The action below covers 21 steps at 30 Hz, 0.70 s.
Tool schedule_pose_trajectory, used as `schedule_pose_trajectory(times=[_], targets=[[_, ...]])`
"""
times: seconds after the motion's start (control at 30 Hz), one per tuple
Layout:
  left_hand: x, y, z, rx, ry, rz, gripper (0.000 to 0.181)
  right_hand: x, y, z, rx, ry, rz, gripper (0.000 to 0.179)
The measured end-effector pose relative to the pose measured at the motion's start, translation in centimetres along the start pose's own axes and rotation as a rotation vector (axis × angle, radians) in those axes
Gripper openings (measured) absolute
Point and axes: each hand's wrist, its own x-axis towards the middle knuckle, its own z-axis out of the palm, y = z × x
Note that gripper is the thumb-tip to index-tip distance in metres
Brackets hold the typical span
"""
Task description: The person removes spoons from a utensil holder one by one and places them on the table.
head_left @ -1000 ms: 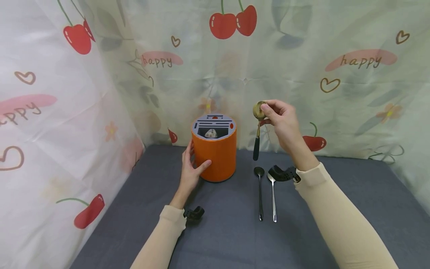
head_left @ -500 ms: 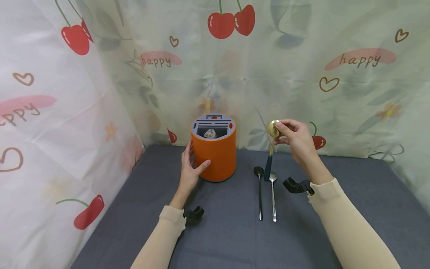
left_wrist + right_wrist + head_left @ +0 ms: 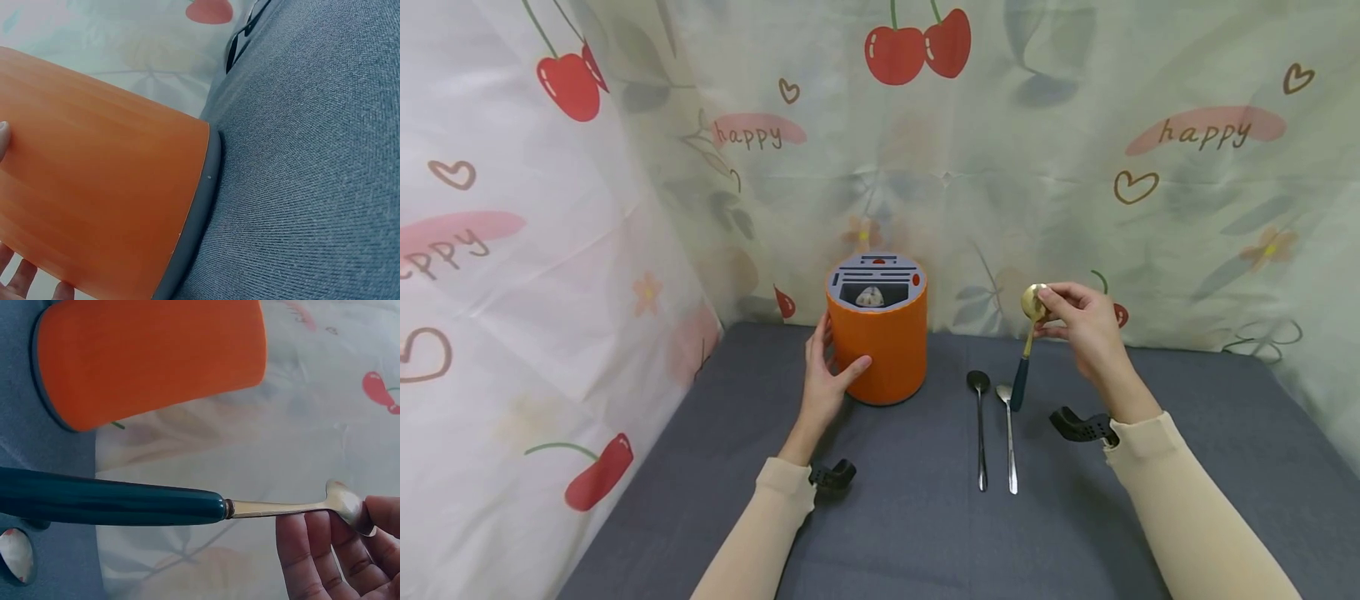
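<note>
An orange cylindrical utensil holder [image 3: 880, 354] with a grey slotted top stands upright on the table. My left hand [image 3: 826, 379] grips its left side, the thumb on the front and the other fingers round the side and back. In the right wrist view, a gold spoon [image 3: 112, 497] with a dark teal handle is pinched at its bowl between thumb and fingers. My right hand [image 3: 1084, 327] holds this spoon above the table, handle hanging down. Below and left of it lie a black spoon [image 3: 981, 437] and a silver spoon [image 3: 1011, 442], side by side.
A dark grey cloth [image 3: 910, 517] covers the table. White curtains [image 3: 1045, 217] printed with cherries and hearts hang behind and to the left. A pale patterned object [image 3: 870, 297] shows inside the holder's large front compartment.
My right hand has moved right and downward with the gold spoon, away from the holder. The left hand and the holder have stayed put.
</note>
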Motion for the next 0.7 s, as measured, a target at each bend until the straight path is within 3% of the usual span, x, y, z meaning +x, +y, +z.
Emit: schedule_pose_trajectory(times=[0.7], targets=[[-0.1,0.0,-0.1,0.011,0.004,-0.004,0.094,-1.8,2.2,-2.8,0.006,0.022,0.087,0.018]])
